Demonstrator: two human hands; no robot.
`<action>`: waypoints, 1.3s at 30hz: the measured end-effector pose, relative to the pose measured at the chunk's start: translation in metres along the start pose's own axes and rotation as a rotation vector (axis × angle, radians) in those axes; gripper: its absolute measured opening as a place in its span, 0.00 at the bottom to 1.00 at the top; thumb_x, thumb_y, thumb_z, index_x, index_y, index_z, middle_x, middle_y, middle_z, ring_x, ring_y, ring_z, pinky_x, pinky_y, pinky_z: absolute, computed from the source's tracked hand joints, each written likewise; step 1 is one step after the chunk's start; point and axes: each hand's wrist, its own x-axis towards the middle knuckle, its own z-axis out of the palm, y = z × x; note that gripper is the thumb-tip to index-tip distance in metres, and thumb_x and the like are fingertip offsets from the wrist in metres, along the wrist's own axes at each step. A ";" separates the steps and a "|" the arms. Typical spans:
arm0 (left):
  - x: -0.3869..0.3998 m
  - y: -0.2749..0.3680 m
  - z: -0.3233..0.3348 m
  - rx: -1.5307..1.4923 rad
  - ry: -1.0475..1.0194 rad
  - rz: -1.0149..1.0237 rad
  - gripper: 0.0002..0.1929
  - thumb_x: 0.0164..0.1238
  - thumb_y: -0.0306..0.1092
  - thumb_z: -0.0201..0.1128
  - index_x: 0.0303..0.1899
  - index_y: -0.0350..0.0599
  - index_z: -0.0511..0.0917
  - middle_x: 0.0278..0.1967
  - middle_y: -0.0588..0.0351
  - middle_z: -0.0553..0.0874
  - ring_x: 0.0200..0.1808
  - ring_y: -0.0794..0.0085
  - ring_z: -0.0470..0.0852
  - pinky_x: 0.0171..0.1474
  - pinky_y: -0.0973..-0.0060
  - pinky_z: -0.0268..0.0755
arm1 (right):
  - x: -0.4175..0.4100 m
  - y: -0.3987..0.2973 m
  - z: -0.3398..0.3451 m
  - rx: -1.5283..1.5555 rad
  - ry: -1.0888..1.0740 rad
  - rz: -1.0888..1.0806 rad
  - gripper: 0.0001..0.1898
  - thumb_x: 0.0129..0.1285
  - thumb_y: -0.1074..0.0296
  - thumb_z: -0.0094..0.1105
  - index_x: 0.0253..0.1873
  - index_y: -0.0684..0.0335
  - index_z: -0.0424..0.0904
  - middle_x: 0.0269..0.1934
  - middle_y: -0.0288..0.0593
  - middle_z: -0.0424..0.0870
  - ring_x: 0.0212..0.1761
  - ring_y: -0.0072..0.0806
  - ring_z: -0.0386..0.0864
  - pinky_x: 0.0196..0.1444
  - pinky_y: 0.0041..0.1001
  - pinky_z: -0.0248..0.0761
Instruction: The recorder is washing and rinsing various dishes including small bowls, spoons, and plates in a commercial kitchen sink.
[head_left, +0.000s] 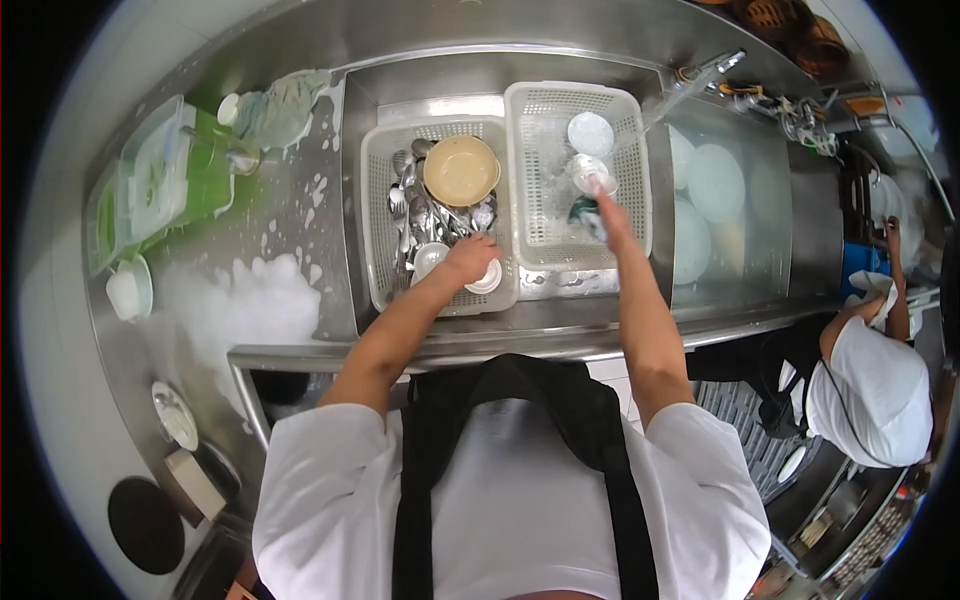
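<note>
My left hand (472, 259) is at a small white dish (485, 279) in the left white plastic basket (375, 296); its fingers touch or grip the rim. Beside it stand a white cup (431, 260), a heap of metal spoons and forks (405, 214) and a yellowish bowl (460, 171). My right hand (609, 210) reaches into the right white basket (536, 259), its fingers blurred at a small white dish (590, 174); whether it grips the dish I cannot tell. A dark green and whitish thing (589, 216), perhaps a scouring pad, lies by that hand. A white round dish (590, 134) is farther back.
Water runs from a faucet (724, 64) at the back right. Plates (716, 184) lie under water in the right basin. Foam (277, 300), a cloth (281, 109) and a green-tinted container (176, 172) are at left. Another person (870, 390) works at far right.
</note>
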 end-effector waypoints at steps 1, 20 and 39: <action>-0.005 -0.002 0.003 -0.012 -0.003 -0.026 0.15 0.53 0.25 0.61 0.45 0.49 0.80 0.48 0.57 0.80 0.57 0.60 0.75 0.50 0.62 0.76 | 0.000 -0.008 -0.003 0.060 0.021 -0.133 0.29 0.59 0.38 0.63 0.42 0.65 0.83 0.30 0.34 0.82 0.22 0.24 0.76 0.22 0.25 0.68; -0.056 -0.026 -0.015 -0.135 -0.145 -0.229 0.16 0.48 0.35 0.65 0.41 0.43 0.78 0.35 0.43 0.83 0.42 0.51 0.83 0.45 0.61 0.76 | -0.073 -0.078 0.067 -0.199 -0.536 -0.055 0.15 0.58 0.66 0.64 0.49 0.61 0.78 0.37 0.37 0.81 0.35 0.25 0.79 0.37 0.28 0.75; -0.056 0.021 -0.075 -0.456 0.960 -0.507 0.21 0.64 0.38 0.67 0.46 0.40 0.64 0.33 0.44 0.77 0.33 0.49 0.78 0.38 0.57 0.69 | -0.173 -0.053 0.164 -0.531 -0.199 -0.397 0.18 0.57 0.62 0.60 0.48 0.68 0.77 0.42 0.66 0.82 0.48 0.57 0.80 0.51 0.42 0.73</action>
